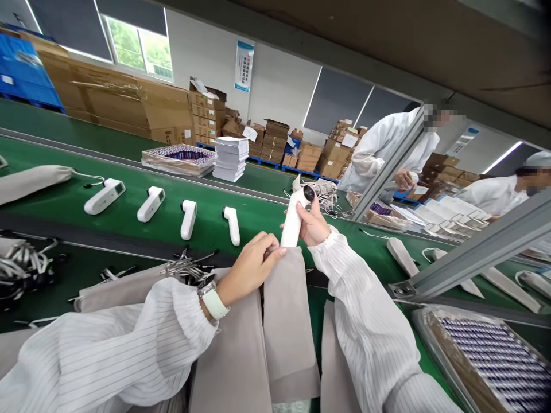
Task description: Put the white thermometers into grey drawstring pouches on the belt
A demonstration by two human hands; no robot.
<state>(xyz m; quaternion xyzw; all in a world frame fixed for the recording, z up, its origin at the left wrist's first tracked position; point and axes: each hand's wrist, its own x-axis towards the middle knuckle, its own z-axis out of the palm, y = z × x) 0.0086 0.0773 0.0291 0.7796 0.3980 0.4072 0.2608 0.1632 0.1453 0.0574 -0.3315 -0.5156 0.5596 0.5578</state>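
My right hand (313, 222) is closed round a white handheld thermometer-like device (295, 218), held upright with its dark head at the top. The device's lower end sits at the mouth of a grey fabric pouch (287, 321). My left hand (252, 265) pinches the pouch's top edge beside the device. More grey pouches (232, 361) lie under my forearms. Several white devices (188, 219) of the same kind lie in a row on the green conveyor belt (129, 229) to the left.
A tray of small purple items (495, 355) sits at lower right beside a metal frame bar (473, 252). Drawstring cords (189, 267) lie near my left wrist. White booklets (231, 158) and another tray (178, 158) stand across the belt. Two people in white coats work at right.
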